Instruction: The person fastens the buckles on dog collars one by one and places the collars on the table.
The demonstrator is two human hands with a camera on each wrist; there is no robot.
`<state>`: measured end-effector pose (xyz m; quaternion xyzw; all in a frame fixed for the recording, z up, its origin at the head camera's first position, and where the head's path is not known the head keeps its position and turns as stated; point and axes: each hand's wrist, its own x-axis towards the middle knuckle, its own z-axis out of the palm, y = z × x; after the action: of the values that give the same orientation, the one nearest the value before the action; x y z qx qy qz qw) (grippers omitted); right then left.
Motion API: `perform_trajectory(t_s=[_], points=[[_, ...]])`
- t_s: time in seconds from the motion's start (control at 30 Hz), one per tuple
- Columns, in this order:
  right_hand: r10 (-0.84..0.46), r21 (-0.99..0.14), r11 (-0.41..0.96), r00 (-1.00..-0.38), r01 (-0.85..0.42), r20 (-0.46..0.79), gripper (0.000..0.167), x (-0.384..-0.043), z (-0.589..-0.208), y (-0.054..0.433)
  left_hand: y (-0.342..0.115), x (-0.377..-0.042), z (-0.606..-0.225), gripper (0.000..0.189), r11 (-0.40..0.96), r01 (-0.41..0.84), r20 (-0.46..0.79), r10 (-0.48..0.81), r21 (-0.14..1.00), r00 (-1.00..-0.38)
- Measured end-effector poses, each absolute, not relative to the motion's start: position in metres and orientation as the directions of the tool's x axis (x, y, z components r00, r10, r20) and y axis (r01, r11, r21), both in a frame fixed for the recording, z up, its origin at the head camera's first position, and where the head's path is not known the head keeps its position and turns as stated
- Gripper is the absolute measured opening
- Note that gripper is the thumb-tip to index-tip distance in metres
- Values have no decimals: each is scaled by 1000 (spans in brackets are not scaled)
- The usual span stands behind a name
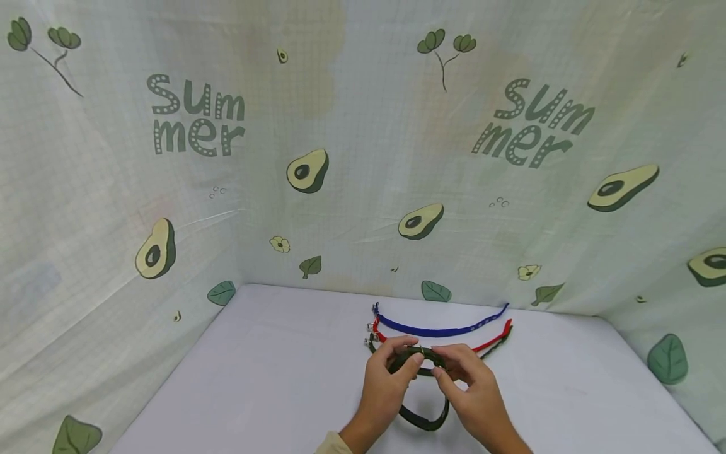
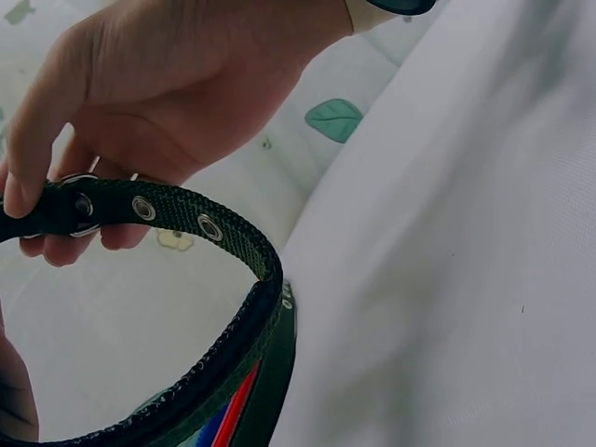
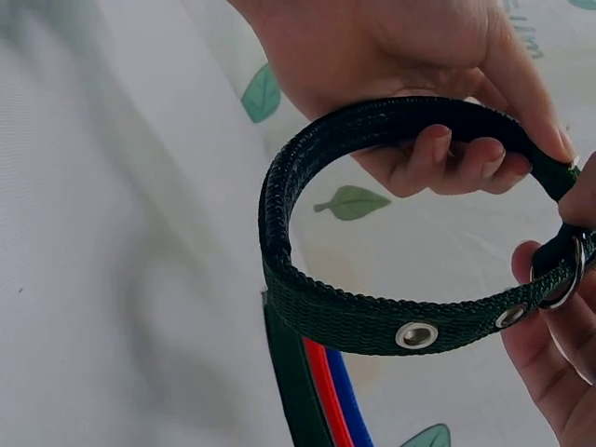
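Note:
Both hands hold a dark green webbing collar [image 1: 426, 422] bent round into a loop above the table. In the left wrist view, my left hand [image 2: 186, 84] pinches the collar [image 2: 182, 207] at its metal buckle, with metal-ringed eyelets along the strap beside it. My right hand [image 3: 391, 56] grips the padded, dark-lined stretch of the loop in the right wrist view. Its thumb or index tip meets the strap close to the left fingers [image 3: 554, 363] and the metal ring. In the head view, left hand [image 1: 382, 378] and right hand [image 1: 475, 391] face each other, fingers partly hiding the buckle.
Behind the hands, a blue collar [image 1: 431, 331], a red collar [image 1: 493, 340] and another dark green collar [image 1: 501, 341] lie side by side on the white table [image 1: 272, 359], buckles leftward. A printed cloth [image 1: 363, 126] hangs around the table's back and sides.

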<state>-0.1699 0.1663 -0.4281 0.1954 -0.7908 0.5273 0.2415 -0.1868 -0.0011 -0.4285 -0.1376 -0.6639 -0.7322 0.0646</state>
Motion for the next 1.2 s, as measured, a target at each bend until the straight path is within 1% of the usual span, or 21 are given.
perform_trajectory(t_s=[0.1,0.23,0.47,0.57,0.7,0.83,1.0,1.1,1.2], points=[[-66,-707,388,-783,-591,618,41,-170,-430,166,-1,-186,-430,19,-112,284,294,85,952,-952],[-61,-684,423,-772,-594,632,38,-170,-433,164,-2,-187,-433,17,-100,282,290,83,954,-953],[-29,-720,477,-828,-504,560,35,-171,-438,160,-11,-188,-442,18,-32,287,289,106,957,-951],[0,-732,495,-843,-468,538,35,-171,-439,158,-17,-190,-444,19,89,344,330,146,935,-933],[16,-764,486,-870,-424,493,31,-171,-440,155,-27,-191,-446,17,283,451,409,195,847,-891],[6,-813,461,-915,-356,404,27,-170,-442,154,-33,-191,-450,14,354,490,443,210,797,-872],[-54,-857,441,-961,-266,271,24,-171,-442,153,-42,-191,-455,10,435,468,446,159,769,-881],[-102,-863,442,-970,-243,221,25,-172,-444,151,-50,-191,-457,10,465,427,422,120,776,-898],[-150,-859,450,-969,-245,197,26,-173,-446,151,-56,-191,-461,10,466,369,369,96,804,-924]])
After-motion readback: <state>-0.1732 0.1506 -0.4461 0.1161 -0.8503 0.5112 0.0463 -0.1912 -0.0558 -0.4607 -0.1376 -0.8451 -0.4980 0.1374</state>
